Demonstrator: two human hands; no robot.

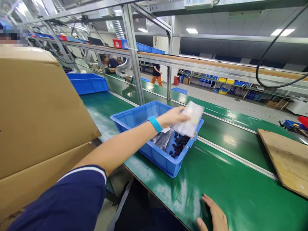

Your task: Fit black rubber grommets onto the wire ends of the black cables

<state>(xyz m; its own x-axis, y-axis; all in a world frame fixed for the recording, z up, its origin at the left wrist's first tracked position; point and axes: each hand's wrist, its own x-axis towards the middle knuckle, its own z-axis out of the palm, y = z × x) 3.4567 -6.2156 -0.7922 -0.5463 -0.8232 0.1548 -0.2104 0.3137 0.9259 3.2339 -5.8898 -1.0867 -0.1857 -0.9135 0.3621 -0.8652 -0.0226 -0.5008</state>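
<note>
Sleeve (72,199) foremost, left fingers (184,118) pinch a packet (195,116) that slackening could drop into the bin (157,158) below; right fingers (209,202) apart.

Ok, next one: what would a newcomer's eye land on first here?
Probably the left hand, with a bright blue wristband, holding a blurred white packet over the right part of a blue bin that contains small black parts. Next, the big cardboard box at the picture's left edge. The right hand, at the bottom edge, is less striking.

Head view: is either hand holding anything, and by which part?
The left hand holds a white packet by its wrist-side edge; the right hand holds nothing visible.
</note>
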